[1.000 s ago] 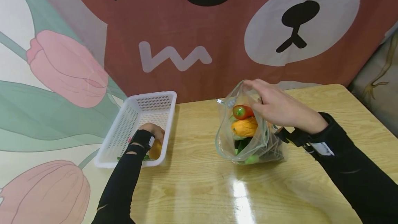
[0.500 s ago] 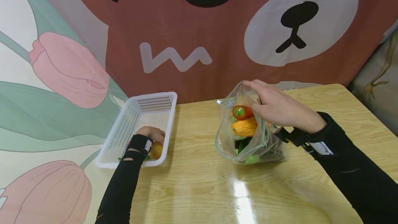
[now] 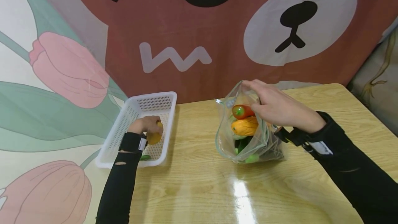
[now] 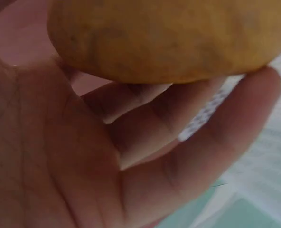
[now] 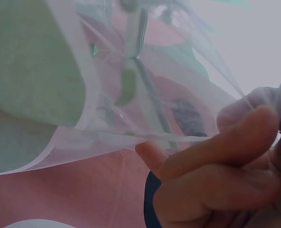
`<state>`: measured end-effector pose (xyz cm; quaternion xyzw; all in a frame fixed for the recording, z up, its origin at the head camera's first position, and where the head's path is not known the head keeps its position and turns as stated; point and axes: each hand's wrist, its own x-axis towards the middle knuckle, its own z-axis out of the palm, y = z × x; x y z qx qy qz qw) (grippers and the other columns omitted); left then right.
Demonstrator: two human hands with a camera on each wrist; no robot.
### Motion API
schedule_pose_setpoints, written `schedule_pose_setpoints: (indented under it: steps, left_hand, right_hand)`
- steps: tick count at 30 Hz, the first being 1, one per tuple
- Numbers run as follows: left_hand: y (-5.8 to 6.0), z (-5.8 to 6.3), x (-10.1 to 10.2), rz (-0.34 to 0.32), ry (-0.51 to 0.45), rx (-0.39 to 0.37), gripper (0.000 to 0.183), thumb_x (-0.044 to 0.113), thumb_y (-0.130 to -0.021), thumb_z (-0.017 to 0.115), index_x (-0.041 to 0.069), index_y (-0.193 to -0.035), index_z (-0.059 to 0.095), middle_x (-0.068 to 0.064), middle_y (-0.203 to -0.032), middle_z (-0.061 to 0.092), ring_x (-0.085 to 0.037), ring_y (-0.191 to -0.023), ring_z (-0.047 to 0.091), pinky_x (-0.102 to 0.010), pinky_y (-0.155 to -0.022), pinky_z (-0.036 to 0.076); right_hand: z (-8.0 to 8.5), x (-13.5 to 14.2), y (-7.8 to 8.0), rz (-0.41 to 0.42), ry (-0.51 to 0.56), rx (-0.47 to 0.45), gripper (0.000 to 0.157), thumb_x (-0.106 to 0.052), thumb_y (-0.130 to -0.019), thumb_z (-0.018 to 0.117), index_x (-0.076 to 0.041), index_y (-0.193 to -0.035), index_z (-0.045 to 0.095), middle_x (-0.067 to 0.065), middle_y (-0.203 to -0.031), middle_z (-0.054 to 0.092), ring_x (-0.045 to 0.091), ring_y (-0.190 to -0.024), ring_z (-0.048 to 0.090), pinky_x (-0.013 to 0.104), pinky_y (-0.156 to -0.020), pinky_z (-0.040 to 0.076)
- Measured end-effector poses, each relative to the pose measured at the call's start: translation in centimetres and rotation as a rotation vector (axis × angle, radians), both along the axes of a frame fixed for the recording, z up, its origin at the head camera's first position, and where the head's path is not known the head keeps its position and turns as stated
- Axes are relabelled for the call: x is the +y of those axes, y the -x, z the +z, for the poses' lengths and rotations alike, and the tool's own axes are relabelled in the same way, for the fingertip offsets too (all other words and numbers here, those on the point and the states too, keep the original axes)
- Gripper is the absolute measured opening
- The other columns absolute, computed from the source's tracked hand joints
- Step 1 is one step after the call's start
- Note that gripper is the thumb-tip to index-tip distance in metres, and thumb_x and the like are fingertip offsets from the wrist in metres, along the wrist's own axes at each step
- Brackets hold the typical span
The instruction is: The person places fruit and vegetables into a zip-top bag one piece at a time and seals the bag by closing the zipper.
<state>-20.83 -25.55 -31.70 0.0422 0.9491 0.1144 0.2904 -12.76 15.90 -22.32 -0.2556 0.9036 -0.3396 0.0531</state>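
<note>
My left hand point(image 3: 144, 124) is inside the white plastic basket point(image 3: 155, 102) and grips a yellow-brown, smooth oval potato point(image 3: 153, 138). The left wrist view shows my fingers curled beneath the potato point(image 4: 164, 40). To the right, my right hand point(image 3: 278, 105) pinches the rim of a clear zip bag point(image 3: 224, 145), whose mouth gapes upward. Through that mouth show a red vegetable with a green end point(image 3: 242, 111), a ribbed orange-yellow one point(image 3: 244, 127) and dark green ones point(image 3: 243, 144). In the right wrist view the bag film point(image 5: 102, 137) runs between my thumb and fingers.
A small green vegetable point(image 3: 144, 157) lies at the basket's near end. Basket and bag stand apart on the wooden table point(image 3: 199, 182), which meets a printed cloth point(image 3: 186, 85) at the back.
Left hand and potato have risen from the basket's near end toward its middle, uncovering the green vegetable. The right hand and the bag stay nearly still.
</note>
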Motion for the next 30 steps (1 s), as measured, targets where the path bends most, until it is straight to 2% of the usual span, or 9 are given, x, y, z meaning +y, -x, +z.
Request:
schedule_pose_setpoints:
  steps: [2,5,8,10,13,16,19,25,30]
  left_hand:
    - [-0.4,1.0,0.9,-0.017,-0.001,0.072,0.043,0.022,-0.082,0.060,0.005,-0.121,0.052,-0.015,-0.100,0.055,-0.027,-0.082,0.055,-0.038,-0.064,0.048]
    - [-1.0,2.3,2.4,-0.085,-0.019,0.195,0.044,0.023,-0.084,0.061,0.007,-0.124,0.052,-0.013,-0.100,0.055,-0.026,-0.081,0.054,-0.036,-0.065,0.046]
    - [-1.6,3.5,4.1,-0.171,-0.059,0.306,0.051,0.023,-0.084,0.063,0.008,-0.131,0.049,-0.010,-0.103,0.056,-0.024,-0.084,0.054,-0.036,-0.070,0.046]
    - [-2.0,4.2,5.2,-0.221,-0.111,0.353,0.053,0.024,-0.084,0.064,0.010,-0.133,0.048,-0.008,-0.103,0.056,-0.024,-0.085,0.054,-0.036,-0.072,0.046]
    - [-2.8,5.1,6.6,-0.306,-0.211,0.405,0.053,0.022,-0.083,0.066,0.011,-0.132,0.048,-0.005,-0.102,0.057,-0.022,-0.084,0.053,-0.035,-0.071,0.047]
    - [-3.6,6.0,7.9,-0.393,-0.304,0.459,0.053,0.021,-0.082,0.068,0.012,-0.131,0.049,-0.003,-0.100,0.056,-0.020,-0.083,0.052,-0.034,-0.070,0.046]
    - [-4.6,6.7,8.9,-0.453,-0.401,0.505,0.056,0.021,-0.082,0.069,0.014,-0.133,0.048,-0.001,-0.103,0.055,-0.018,-0.084,0.052,-0.032,-0.070,0.048]
    - [-6.1,8.0,10.5,-0.499,-0.715,0.519,0.061,0.012,-0.083,0.069,0.012,-0.138,0.043,-0.003,-0.118,0.053,-0.016,-0.094,0.054,-0.032,-0.078,0.052]
    - [-7.0,8.5,12.0,-0.553,-0.922,0.611,0.064,0.010,-0.081,0.068,0.007,-0.139,0.042,-0.007,-0.123,0.051,-0.018,-0.096,0.054,-0.034,-0.081,0.052]
  right_hand:
    - [0.0,0.0,0.0,0.003,-0.002,0.003,0.059,-0.001,-0.091,0.045,-0.004,-0.147,0.026,0.015,-0.141,0.037,0.020,-0.054,0.044,0.034,-0.051,0.041]
    - [0.1,0.0,0.0,0.001,-0.002,0.002,0.059,-0.001,-0.091,0.045,-0.004,-0.147,0.026,0.015,-0.141,0.037,0.021,-0.053,0.044,0.034,-0.052,0.041]
    - [0.1,-0.1,0.0,0.001,-0.004,0.009,0.059,-0.002,-0.091,0.045,-0.004,-0.147,0.027,0.015,-0.141,0.037,0.021,-0.060,0.049,0.035,-0.057,0.043]
    - [0.1,-0.1,0.1,-0.001,-0.010,0.015,0.058,-0.002,-0.092,0.046,-0.004,-0.147,0.027,0.015,-0.142,0.037,0.022,-0.069,0.052,0.035,-0.062,0.044]
    - [0.0,0.0,0.1,0.002,-0.025,0.021,0.059,-0.003,-0.092,0.046,-0.003,-0.147,0.026,0.017,-0.143,0.035,0.023,-0.081,0.053,0.037,-0.070,0.044]
    - [0.0,0.1,0.2,0.006,-0.035,0.018,0.059,-0.004,-0.092,0.046,-0.003,-0.148,0.025,0.018,-0.145,0.033,0.024,-0.083,0.052,0.037,-0.072,0.044]
    - [0.1,0.0,0.2,0.008,-0.035,0.016,0.060,-0.004,-0.092,0.046,-0.004,-0.148,0.024,0.018,-0.146,0.032,0.024,-0.083,0.052,0.038,-0.073,0.043]
    - [0.0,0.0,0.2,0.003,-0.033,0.019,0.059,-0.004,-0.092,0.046,-0.004,-0.148,0.025,0.018,-0.145,0.032,0.024,-0.083,0.052,0.037,-0.072,0.043]
    - [0.1,0.1,0.2,0.007,-0.036,0.021,0.059,-0.004,-0.092,0.045,-0.003,-0.147,0.025,0.018,-0.144,0.033,0.023,-0.081,0.051,0.037,-0.071,0.042]
